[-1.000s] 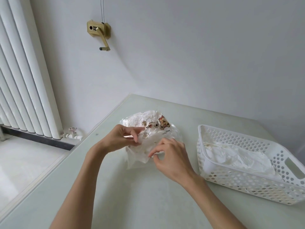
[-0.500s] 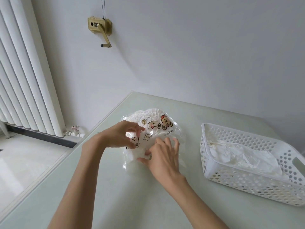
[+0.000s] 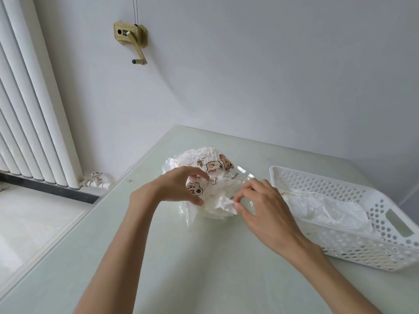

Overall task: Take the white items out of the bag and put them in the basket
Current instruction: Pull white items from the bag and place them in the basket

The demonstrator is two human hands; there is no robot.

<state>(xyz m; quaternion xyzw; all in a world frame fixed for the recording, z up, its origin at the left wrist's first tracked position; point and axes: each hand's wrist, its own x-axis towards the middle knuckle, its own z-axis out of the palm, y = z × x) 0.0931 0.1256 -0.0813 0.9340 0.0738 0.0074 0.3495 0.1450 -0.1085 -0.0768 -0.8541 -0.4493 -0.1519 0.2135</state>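
A clear plastic bag [image 3: 210, 164] printed with cartoon bears lies on the pale green table, stuffed with crumpled white items. My left hand [image 3: 179, 186] grips the bag's near edge with curled fingers and thumb. My right hand [image 3: 260, 205] pinches a crumpled white item [image 3: 221, 206] that sticks out of the bag's mouth toward me. To the right stands a white perforated basket [image 3: 385, 214] holding several white items [image 3: 326, 206].
The table [image 3: 204, 268] meets the wall at the back and ends at a left edge above the floor. A white radiator [image 3: 29, 109] with a valve stands at left. A brass crank fitting [image 3: 131, 39] hangs on the wall.
My right hand went from pressing flat on the bag to pinching a white item and drawing it out rightward. My left hand keeps its grip on the bag.
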